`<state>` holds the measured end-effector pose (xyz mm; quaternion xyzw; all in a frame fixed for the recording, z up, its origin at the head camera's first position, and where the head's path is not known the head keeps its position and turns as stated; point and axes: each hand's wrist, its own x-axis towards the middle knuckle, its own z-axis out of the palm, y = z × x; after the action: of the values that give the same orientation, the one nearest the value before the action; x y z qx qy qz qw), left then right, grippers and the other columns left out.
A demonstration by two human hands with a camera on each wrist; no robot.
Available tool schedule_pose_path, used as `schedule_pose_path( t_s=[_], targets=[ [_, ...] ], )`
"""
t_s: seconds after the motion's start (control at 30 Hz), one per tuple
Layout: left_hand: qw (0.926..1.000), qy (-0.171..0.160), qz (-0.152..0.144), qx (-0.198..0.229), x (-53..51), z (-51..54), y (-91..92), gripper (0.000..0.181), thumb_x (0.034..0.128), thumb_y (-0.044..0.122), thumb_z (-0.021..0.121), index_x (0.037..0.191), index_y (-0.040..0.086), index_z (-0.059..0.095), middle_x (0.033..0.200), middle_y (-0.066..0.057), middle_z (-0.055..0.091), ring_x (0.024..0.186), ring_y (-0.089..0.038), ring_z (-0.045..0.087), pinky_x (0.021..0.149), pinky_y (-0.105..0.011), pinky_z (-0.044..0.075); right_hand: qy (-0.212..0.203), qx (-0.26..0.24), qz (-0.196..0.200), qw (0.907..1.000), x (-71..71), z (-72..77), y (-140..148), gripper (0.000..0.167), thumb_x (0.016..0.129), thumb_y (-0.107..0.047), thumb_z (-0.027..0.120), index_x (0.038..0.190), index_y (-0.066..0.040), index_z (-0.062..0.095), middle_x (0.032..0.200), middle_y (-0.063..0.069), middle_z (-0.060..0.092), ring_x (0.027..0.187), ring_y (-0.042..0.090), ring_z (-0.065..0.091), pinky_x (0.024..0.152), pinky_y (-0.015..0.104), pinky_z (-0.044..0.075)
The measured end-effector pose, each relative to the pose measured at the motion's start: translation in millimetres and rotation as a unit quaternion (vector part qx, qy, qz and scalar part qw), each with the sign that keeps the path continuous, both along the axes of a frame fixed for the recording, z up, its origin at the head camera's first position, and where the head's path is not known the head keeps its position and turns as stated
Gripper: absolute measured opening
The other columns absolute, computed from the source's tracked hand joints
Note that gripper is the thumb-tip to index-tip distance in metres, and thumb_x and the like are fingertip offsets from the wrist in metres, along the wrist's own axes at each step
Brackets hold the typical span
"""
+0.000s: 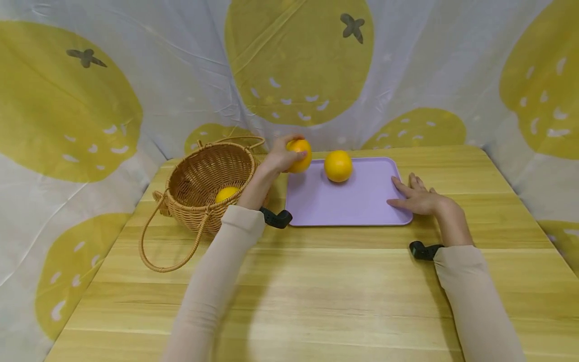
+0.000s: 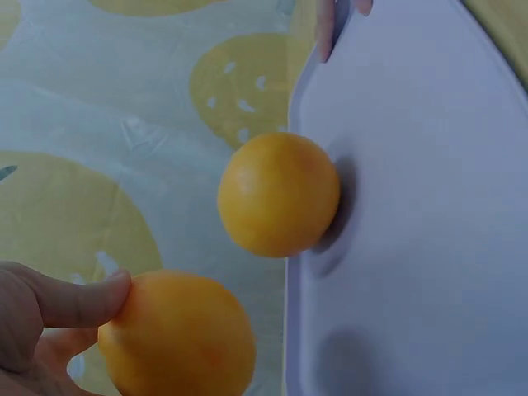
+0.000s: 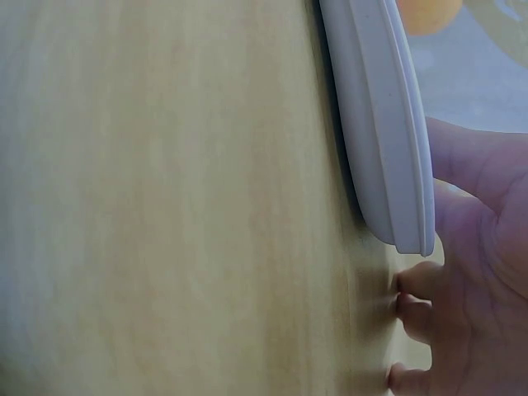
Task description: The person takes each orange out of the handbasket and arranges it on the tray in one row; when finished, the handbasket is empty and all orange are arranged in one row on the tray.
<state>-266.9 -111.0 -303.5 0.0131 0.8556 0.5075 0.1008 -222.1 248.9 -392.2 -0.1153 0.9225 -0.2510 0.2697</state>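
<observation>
My left hand [image 1: 281, 156] holds an orange [image 1: 302, 164] between thumb and fingers, raised over the tray's far left corner. The left wrist view shows the thumb pressing on this orange [image 2: 186, 334]. A second orange [image 1: 338, 166] sits on the lilac tray [image 1: 344, 207] near its far edge. At the tray's right end my right hand [image 1: 422, 199] lies with fingers spread, thumb and forefinger over the rim. In the right wrist view, other fingertips touch the table beside the tray [image 3: 384, 124]. The wicker basket [image 1: 192, 215] stands left, with a yellow-orange fruit [image 1: 227, 193] partly visible inside.
One basket handle [image 1: 174, 269] hangs down onto the wooden table [image 1: 344, 296] at the front left; the other [image 1: 239, 138] stands out at the back. A fruit-patterned curtain [image 1: 190, 65] borders the table's back and sides.
</observation>
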Motion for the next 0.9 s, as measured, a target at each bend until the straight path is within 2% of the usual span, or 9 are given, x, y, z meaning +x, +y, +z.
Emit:
schedule_pose_path(
  t_s=[0.1,0.17,0.27,0.47,0.67,0.9],
  targets=[
    [0.9996,0.018,0.002,0.022,-0.2,-12.9,5.3,0.050,0.0984,0.003,0.065,0.147,0.006,0.055,0.151,-0.022,0.048,0.126,-0.035,0.052,0.096,-0.042,0.052,0.001,0.000,0.000,1.0000,0.3,0.2,0,0.087,0.108,-0.048,0.047,0.165,-0.004,-0.002,0.160,0.040,-0.028,0.150,0.054,-0.027,0.116,0.076,-0.014],
    [0.9994,0.028,0.000,0.020,-0.5,-20.8,8.2,0.049,0.0981,0.001,0.065,0.146,0.004,0.056,0.151,-0.022,0.049,0.129,-0.035,0.052,0.103,-0.043,0.050,0.001,-0.002,-0.001,1.0000,0.4,0.4,0,0.087,0.108,-0.048,0.047,0.165,-0.004,-0.002,0.160,0.040,-0.028,0.150,0.054,-0.027,0.116,0.076,-0.014],
    [0.9994,0.035,0.004,0.006,-0.9,-31.5,11.1,0.049,0.0977,0.001,0.065,0.145,0.003,0.056,0.150,-0.022,0.052,0.130,-0.034,0.052,0.106,-0.040,0.048,0.002,-0.005,-0.001,1.0000,0.5,0.9,-1,0.087,0.108,-0.048,0.047,0.165,-0.004,-0.002,0.160,0.040,-0.028,0.150,0.054,-0.028,0.116,0.076,-0.015],
    [0.9991,0.037,0.012,-0.016,-2.4,-49.9,12.8,0.050,0.0976,0.005,0.066,0.146,0.005,0.057,0.151,-0.021,0.053,0.134,-0.034,0.051,0.114,-0.043,0.044,0.001,-0.006,-0.001,1.0000,1.3,2.4,-3,0.086,0.108,-0.048,0.046,0.164,-0.003,-0.001,0.160,0.040,-0.028,0.150,0.054,-0.028,0.116,0.075,-0.015],
    [0.9992,0.029,0.007,-0.024,-1.6,-57.8,12.4,0.053,0.1003,0.010,0.065,0.152,0.009,0.051,0.153,-0.020,0.051,0.138,-0.034,0.049,0.117,-0.046,0.041,-0.002,-0.005,-0.002,1.0000,1.6,2.6,-4,0.085,0.108,-0.047,0.045,0.164,-0.003,-0.002,0.160,0.040,-0.028,0.150,0.054,-0.028,0.116,0.075,-0.015],
    [0.9990,0.021,-0.024,-0.031,-1.8,-59.4,10.3,0.061,0.1024,0.015,0.063,0.159,0.010,0.040,0.159,-0.019,0.044,0.143,-0.035,0.046,0.119,-0.047,0.040,-0.002,-0.003,-0.003,1.0000,2.1,1.6,-2,0.085,0.108,-0.047,0.045,0.164,-0.003,-0.002,0.160,0.040,-0.028,0.150,0.054,-0.027,0.116,0.075,-0.014]
  ],
)
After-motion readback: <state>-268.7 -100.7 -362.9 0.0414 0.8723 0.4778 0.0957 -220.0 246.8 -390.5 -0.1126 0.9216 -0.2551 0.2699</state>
